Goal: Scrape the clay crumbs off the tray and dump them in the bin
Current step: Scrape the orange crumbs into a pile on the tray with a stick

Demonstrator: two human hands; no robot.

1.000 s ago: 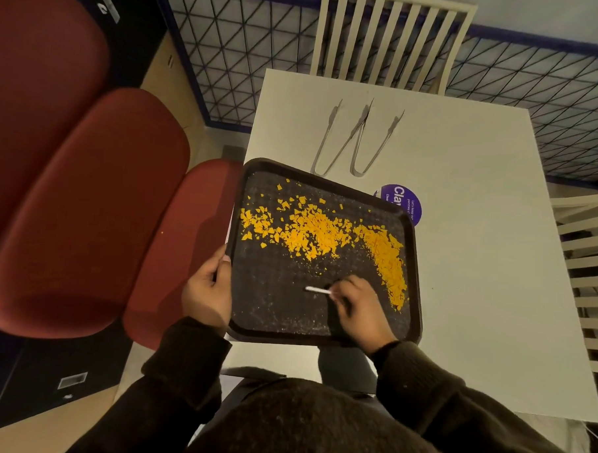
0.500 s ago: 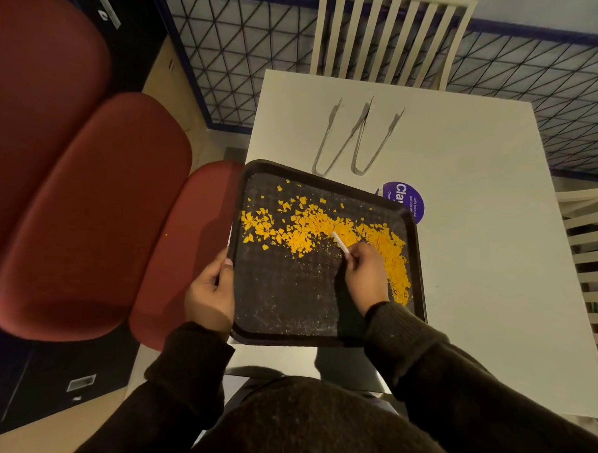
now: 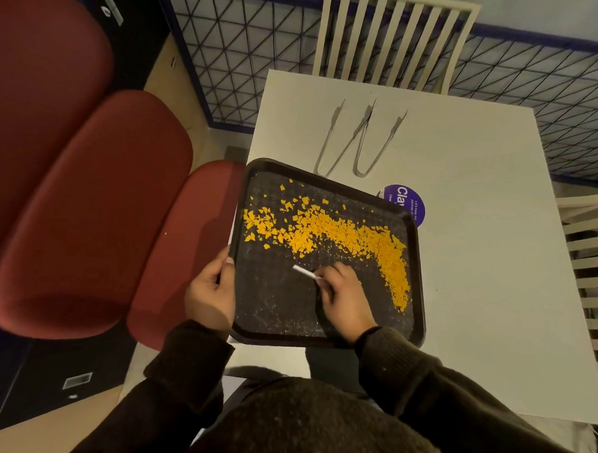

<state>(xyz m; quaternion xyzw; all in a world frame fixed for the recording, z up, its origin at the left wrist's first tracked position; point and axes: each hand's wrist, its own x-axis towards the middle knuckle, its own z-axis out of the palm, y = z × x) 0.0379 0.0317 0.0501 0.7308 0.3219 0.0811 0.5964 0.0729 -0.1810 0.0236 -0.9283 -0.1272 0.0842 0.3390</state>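
Note:
A black tray (image 3: 273,311) lies at the near left corner of the white table (image 3: 477,268), its left side overhanging the edge. Orange clay crumbs (image 3: 328,232) form a band across the tray's far half and curve down its right side. My left hand (image 3: 212,291) grips the tray's left rim, thumb on top. My right hand (image 3: 344,296) pinches a thin white scraper (image 3: 304,271), its tip pointing left on the bare tray floor just below the crumbs. No bin is in view.
Two metal tongs (image 3: 358,140) lie on the table beyond the tray. A purple round sticker (image 3: 406,203) sits partly under the tray's far right corner. Red padded seats (image 3: 86,200) stand to the left. Slatted chairs (image 3: 395,35) stand at the far and right sides.
My right hand pushed the scraper up into the crumbs, then drew back toward me. The crumb band sits slightly farther up the tray. My left hand stayed on the rim.

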